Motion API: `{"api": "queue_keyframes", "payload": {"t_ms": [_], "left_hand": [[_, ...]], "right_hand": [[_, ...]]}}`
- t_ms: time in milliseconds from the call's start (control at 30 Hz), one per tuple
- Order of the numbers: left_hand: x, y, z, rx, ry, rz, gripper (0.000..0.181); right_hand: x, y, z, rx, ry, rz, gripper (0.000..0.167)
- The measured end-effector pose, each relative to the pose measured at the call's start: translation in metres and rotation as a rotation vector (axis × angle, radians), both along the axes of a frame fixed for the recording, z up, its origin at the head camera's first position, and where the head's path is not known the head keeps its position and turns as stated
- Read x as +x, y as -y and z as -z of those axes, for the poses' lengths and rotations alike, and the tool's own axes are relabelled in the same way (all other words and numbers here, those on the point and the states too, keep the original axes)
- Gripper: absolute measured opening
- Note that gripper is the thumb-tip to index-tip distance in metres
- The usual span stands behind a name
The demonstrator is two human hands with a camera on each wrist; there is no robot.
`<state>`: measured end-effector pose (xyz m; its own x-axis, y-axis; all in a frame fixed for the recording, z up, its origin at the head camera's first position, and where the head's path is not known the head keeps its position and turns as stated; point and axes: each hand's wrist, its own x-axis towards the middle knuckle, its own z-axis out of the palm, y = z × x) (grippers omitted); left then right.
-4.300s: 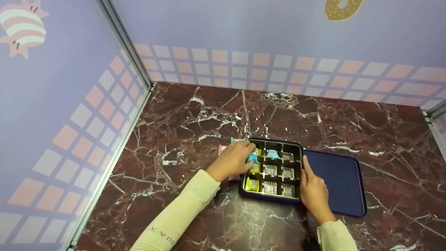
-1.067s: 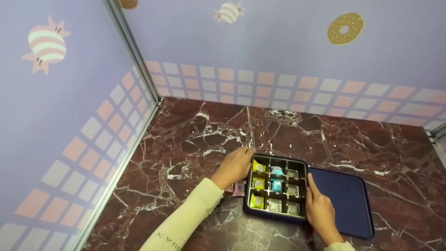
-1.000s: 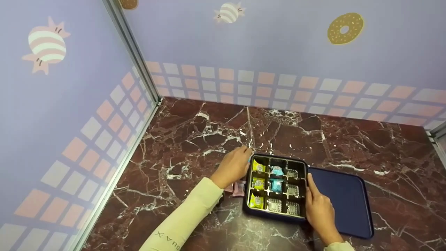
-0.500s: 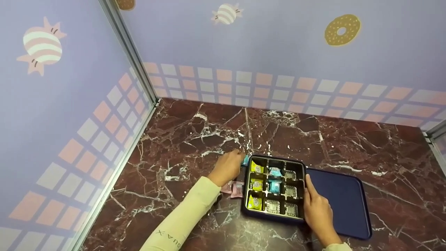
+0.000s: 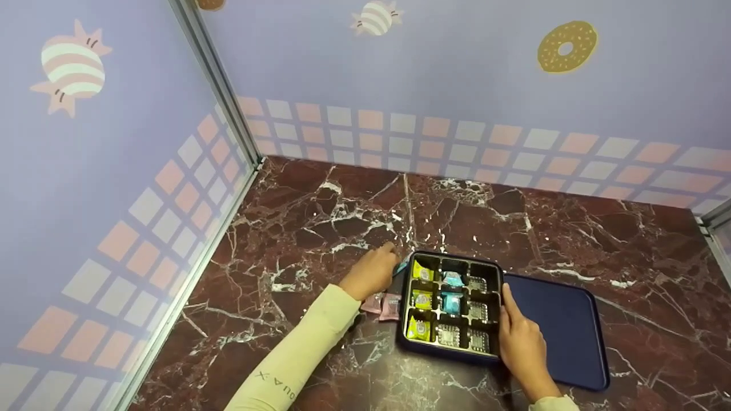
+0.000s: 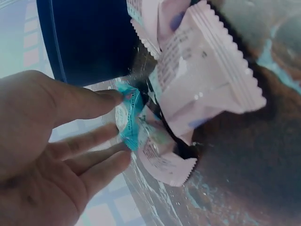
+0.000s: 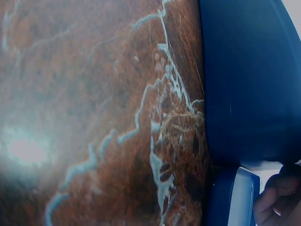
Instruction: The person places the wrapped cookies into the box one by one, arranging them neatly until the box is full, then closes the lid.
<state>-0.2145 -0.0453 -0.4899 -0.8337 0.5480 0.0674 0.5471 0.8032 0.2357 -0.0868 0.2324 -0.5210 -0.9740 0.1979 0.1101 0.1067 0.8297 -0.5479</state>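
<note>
In the head view my left hand (image 5: 372, 275) reaches down just left of a navy box (image 5: 454, 355). A blue-wrapped candy (image 6: 128, 115) is pinched at my left thumb and fingertips in the left wrist view, low beside the box wall. Pink-wrapped candies (image 5: 390, 307) lie under and near that hand. The box's divided tray carries yellow candies (image 5: 420, 328) down its left column and two blue candies (image 5: 452, 303) in the middle column. My right hand (image 5: 522, 342) holds the box by its right side, index finger along the rim; its other fingers are partly hidden.
A navy lid (image 5: 562, 331) lies flat on the right, against the box. All of it stands on a dark red marbled tabletop (image 5: 320, 200). Patterned panels (image 5: 451, 68) close off the back and left, with a metal corner post (image 5: 220, 85) between them.
A second blue candy now sits in the tray's middle compartment. My left hand has moved from over the tray to the outer left side, to another blue candy. The right hand stays at the box.
</note>
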Motion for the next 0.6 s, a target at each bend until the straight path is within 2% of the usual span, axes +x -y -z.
{"api": "queue_keyframes", "payload": {"t_ms": [133,233,367,467,600], "left_hand": [[-0.0036,0.0012,0.0006,0.056,-0.016,-0.016,0.017],[-0.004,0.0012,0.002,0.063,-0.053,-0.089,0.02],[-0.0032,-0.0018,0.0043,0.033,-0.113,-0.189,0.042],[-0.0033,-0.0051,0.0057,-0.001,-0.134,-0.216,0.05],[-0.0037,-0.0081,0.0073,-0.024,-0.144,-0.226,0.05]], "right_hand": [[-0.0008,-0.0007,-0.0008,0.002,-0.012,0.005,0.046],[-0.0011,-0.001,-0.0015,-0.004,-0.003,0.007,0.047],[-0.0012,-0.001,-0.0009,-0.012,0.009,0.008,0.047],[-0.0012,-0.0009,-0.0003,-0.009,0.026,0.009,0.047],[-0.0016,-0.0008,-0.0006,-0.005,0.042,0.005,0.048]]}}
